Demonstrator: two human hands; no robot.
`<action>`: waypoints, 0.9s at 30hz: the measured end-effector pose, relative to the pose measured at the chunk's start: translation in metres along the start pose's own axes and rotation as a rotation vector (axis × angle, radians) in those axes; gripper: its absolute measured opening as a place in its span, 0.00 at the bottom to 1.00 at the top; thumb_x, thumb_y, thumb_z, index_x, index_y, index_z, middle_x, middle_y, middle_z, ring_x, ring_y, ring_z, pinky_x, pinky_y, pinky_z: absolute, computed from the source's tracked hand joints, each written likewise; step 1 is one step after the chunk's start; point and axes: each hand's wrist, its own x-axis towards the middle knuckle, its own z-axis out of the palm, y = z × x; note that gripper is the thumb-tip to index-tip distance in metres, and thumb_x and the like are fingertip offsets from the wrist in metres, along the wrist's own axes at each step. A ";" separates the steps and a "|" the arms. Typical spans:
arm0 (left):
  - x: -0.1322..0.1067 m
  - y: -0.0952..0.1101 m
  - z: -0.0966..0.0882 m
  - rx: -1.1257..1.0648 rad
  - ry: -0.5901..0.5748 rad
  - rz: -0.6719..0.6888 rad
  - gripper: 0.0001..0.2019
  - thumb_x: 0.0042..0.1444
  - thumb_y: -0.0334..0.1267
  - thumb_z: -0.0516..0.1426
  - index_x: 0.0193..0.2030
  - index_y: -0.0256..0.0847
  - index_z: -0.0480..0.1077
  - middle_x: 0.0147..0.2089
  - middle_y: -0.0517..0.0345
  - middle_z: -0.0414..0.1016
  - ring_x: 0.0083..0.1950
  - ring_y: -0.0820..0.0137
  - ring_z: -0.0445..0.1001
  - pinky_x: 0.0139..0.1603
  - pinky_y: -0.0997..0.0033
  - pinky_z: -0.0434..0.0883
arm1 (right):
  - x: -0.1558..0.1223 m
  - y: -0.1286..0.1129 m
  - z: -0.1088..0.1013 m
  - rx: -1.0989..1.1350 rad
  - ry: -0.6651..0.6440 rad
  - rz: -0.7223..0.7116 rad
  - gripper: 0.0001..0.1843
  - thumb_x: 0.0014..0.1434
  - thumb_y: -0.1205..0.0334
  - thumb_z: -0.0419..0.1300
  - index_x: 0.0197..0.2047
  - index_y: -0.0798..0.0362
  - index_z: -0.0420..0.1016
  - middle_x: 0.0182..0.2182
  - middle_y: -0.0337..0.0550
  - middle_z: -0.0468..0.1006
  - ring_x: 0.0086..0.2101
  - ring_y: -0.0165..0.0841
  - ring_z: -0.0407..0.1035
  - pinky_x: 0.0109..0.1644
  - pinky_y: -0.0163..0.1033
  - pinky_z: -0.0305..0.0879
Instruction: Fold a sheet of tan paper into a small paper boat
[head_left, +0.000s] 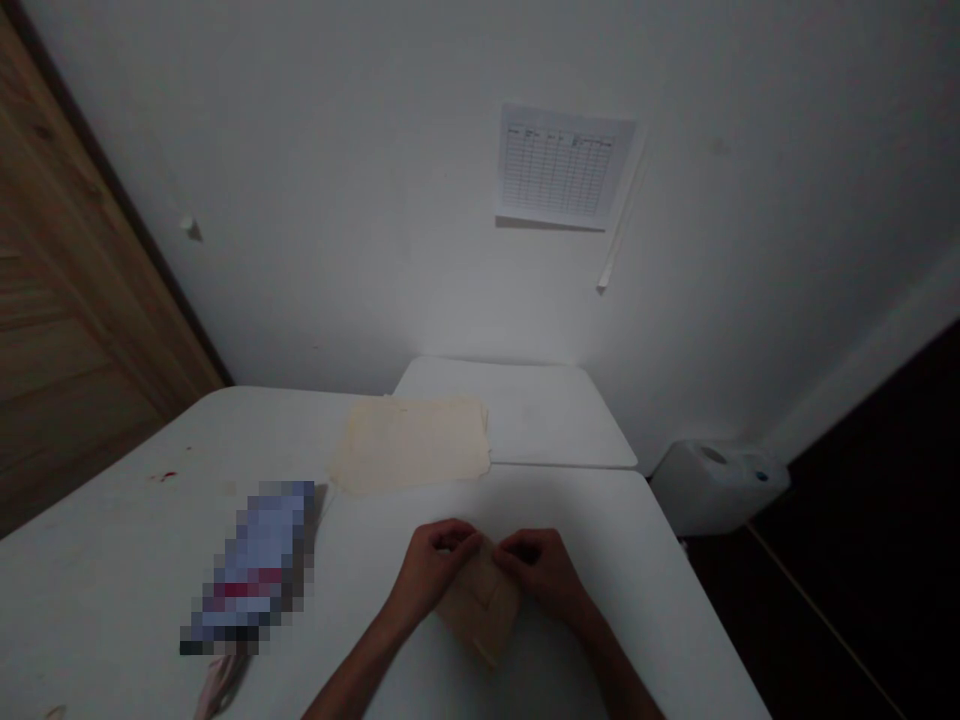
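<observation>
A small tan folded paper piece [480,605] lies on the white table [120,560] in front of me. My left hand [431,570] and my right hand [544,570] rest on its far corners, fingers curled and pinching the paper's top edge. A stack of cream paper sheets [409,440] lies farther back on the table, apart from both hands.
A blurred-out flat object [251,570] lies to the left of my hands. A second white table [525,410] stands behind against the wall. A printed sheet [559,170] hangs on the wall. A white container [716,480] sits on the floor at right. A wooden door [67,330] is at left.
</observation>
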 end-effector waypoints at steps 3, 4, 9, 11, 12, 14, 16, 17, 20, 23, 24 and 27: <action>-0.002 0.003 0.000 -0.037 0.005 -0.007 0.11 0.51 0.45 0.61 0.28 0.38 0.76 0.30 0.54 0.79 0.33 0.63 0.76 0.34 0.71 0.70 | 0.000 -0.001 0.000 -0.007 -0.013 -0.001 0.12 0.53 0.54 0.65 0.30 0.56 0.81 0.27 0.45 0.81 0.28 0.35 0.74 0.31 0.34 0.67; -0.003 0.004 0.000 -0.052 0.007 -0.015 0.11 0.50 0.45 0.61 0.28 0.38 0.76 0.29 0.54 0.79 0.33 0.64 0.76 0.33 0.71 0.69 | 0.000 -0.001 0.001 -0.009 -0.019 -0.007 0.12 0.53 0.54 0.65 0.30 0.56 0.81 0.27 0.45 0.81 0.28 0.35 0.74 0.31 0.34 0.67; -0.005 0.005 0.001 -0.113 0.022 -0.054 0.11 0.49 0.44 0.62 0.26 0.38 0.76 0.26 0.56 0.77 0.29 0.66 0.74 0.30 0.73 0.67 | -0.001 0.000 0.000 -0.013 -0.042 -0.013 0.12 0.54 0.55 0.65 0.31 0.57 0.81 0.27 0.44 0.81 0.28 0.34 0.73 0.30 0.34 0.66; -0.005 0.005 0.002 -0.114 0.015 -0.052 0.11 0.49 0.44 0.62 0.26 0.38 0.76 0.26 0.56 0.77 0.29 0.66 0.74 0.30 0.73 0.67 | -0.002 0.001 -0.001 -0.016 -0.054 -0.007 0.11 0.53 0.56 0.65 0.31 0.57 0.81 0.27 0.44 0.81 0.28 0.34 0.73 0.31 0.34 0.66; -0.005 0.005 0.003 -0.105 0.015 -0.048 0.10 0.49 0.44 0.62 0.27 0.38 0.76 0.27 0.56 0.77 0.30 0.66 0.74 0.30 0.73 0.67 | -0.002 0.001 -0.001 -0.016 -0.062 -0.004 0.11 0.53 0.56 0.65 0.32 0.57 0.81 0.28 0.45 0.81 0.28 0.34 0.73 0.31 0.34 0.66; -0.006 0.006 0.003 -0.082 0.021 -0.038 0.10 0.49 0.43 0.62 0.27 0.38 0.77 0.28 0.55 0.78 0.31 0.65 0.74 0.31 0.73 0.67 | -0.003 0.002 -0.001 -0.024 -0.066 0.001 0.10 0.53 0.57 0.65 0.31 0.56 0.81 0.28 0.45 0.81 0.28 0.34 0.74 0.31 0.34 0.66; -0.006 0.006 0.002 -0.073 0.028 -0.032 0.10 0.49 0.43 0.61 0.27 0.38 0.77 0.28 0.55 0.78 0.31 0.65 0.74 0.32 0.73 0.68 | -0.002 0.003 0.000 -0.036 -0.050 -0.004 0.10 0.53 0.58 0.64 0.31 0.56 0.81 0.28 0.44 0.81 0.28 0.34 0.74 0.31 0.34 0.66; -0.005 0.005 0.002 -0.077 0.031 -0.031 0.10 0.50 0.43 0.61 0.27 0.38 0.77 0.27 0.55 0.77 0.31 0.65 0.74 0.32 0.73 0.67 | -0.002 0.003 0.000 -0.038 -0.038 -0.009 0.10 0.53 0.58 0.64 0.31 0.56 0.81 0.27 0.44 0.81 0.28 0.34 0.74 0.31 0.34 0.66; -0.004 0.003 -0.001 -0.127 0.058 -0.037 0.11 0.50 0.44 0.62 0.26 0.38 0.76 0.26 0.57 0.76 0.30 0.66 0.73 0.31 0.73 0.67 | -0.001 0.004 -0.001 -0.023 -0.030 -0.005 0.10 0.53 0.57 0.64 0.31 0.56 0.81 0.27 0.44 0.81 0.27 0.34 0.73 0.30 0.34 0.66; -0.003 0.001 -0.002 -0.176 0.095 -0.058 0.12 0.50 0.46 0.62 0.27 0.38 0.76 0.26 0.57 0.76 0.29 0.67 0.73 0.30 0.73 0.68 | -0.001 0.004 -0.003 -0.011 -0.036 0.023 0.11 0.54 0.56 0.63 0.30 0.56 0.81 0.25 0.44 0.80 0.25 0.33 0.72 0.28 0.34 0.65; -0.003 0.002 -0.002 -0.175 0.099 -0.058 0.13 0.50 0.47 0.62 0.28 0.38 0.76 0.27 0.57 0.77 0.29 0.66 0.73 0.30 0.73 0.68 | -0.001 0.003 -0.003 -0.012 -0.032 0.032 0.11 0.54 0.56 0.63 0.30 0.56 0.81 0.25 0.44 0.80 0.25 0.33 0.72 0.28 0.34 0.65; -0.003 0.003 -0.003 -0.102 0.085 -0.033 0.14 0.50 0.48 0.62 0.30 0.38 0.77 0.29 0.55 0.79 0.31 0.65 0.75 0.32 0.72 0.70 | 0.000 0.002 -0.004 -0.015 0.000 0.032 0.12 0.54 0.55 0.64 0.29 0.57 0.80 0.26 0.44 0.80 0.26 0.33 0.73 0.29 0.34 0.66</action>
